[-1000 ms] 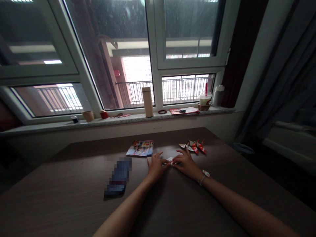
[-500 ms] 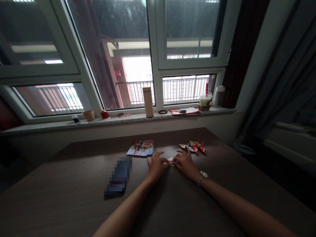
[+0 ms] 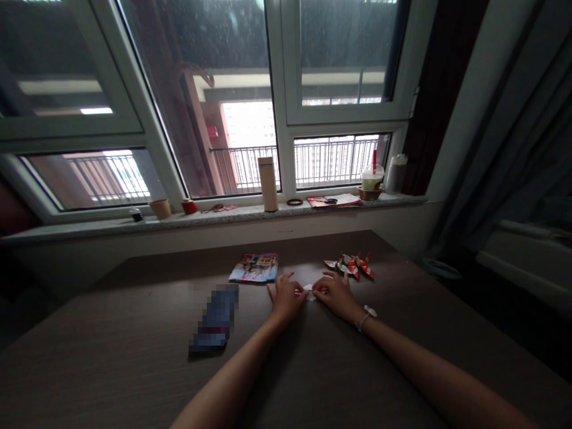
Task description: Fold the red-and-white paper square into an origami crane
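Note:
A small folded paper (image 3: 309,291), white with red edges, is pinched between my two hands just over the brown table (image 3: 134,316). My left hand (image 3: 286,296) grips its left side with thumb and forefinger, the other fingers raised. On the right side, my right hand (image 3: 336,293) holds it in the same kind of pinch; a bracelet with a white piece circles that wrist. Several folded paper cranes (image 3: 357,266), red and white, stand just beyond my right hand. Fingers cover much of the paper's two ends.
A printed packet (image 3: 254,268) lies beyond my left hand, and a blurred-out dark blue object (image 3: 214,322) lies left of my forearm. On the windowsill (image 3: 245,215) stand a beige bottle (image 3: 268,185), a paper cup (image 3: 161,208), scissors (image 3: 329,201) on red sheets and a drink cup (image 3: 372,177).
Both hands keep their pinch on the folded paper and have shifted only slightly. More of its white middle shows between the fingers. The things around them stay in place.

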`<state>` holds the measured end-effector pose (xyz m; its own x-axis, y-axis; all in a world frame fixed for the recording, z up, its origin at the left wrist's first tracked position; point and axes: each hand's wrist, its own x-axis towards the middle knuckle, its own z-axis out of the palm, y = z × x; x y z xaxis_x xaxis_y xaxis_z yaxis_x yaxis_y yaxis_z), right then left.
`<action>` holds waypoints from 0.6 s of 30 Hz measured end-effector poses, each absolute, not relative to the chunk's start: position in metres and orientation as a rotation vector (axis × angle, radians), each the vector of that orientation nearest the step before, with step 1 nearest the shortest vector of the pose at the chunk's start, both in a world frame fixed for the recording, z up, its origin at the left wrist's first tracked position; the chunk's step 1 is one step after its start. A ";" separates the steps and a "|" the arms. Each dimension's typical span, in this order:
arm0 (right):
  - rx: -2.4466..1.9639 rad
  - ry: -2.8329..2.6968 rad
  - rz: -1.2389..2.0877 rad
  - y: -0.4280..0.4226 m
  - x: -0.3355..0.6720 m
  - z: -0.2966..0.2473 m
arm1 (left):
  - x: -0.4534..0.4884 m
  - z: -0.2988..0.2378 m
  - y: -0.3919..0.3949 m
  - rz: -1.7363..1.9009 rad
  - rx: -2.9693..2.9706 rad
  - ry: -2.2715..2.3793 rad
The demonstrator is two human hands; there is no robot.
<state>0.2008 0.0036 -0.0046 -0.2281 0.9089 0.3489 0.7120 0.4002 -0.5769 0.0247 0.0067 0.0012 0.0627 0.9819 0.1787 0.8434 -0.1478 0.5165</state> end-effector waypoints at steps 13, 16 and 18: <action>-1.386 -1.922 0.486 0.013 0.202 -0.016 | 0.025 0.006 0.006 0.605 2.096 1.882; -1.433 -1.915 0.465 0.012 0.202 -0.014 | 0.025 0.006 0.007 0.615 2.078 1.883; -1.474 -1.908 0.441 0.011 0.201 -0.013 | 0.025 0.007 0.006 0.617 2.071 1.885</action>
<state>0.2007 0.0109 -0.0132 -0.1302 0.9437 0.3042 0.7146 0.3020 -0.6310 0.0250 0.0064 0.0066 0.0613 0.9901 0.1267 0.8735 -0.1146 0.4732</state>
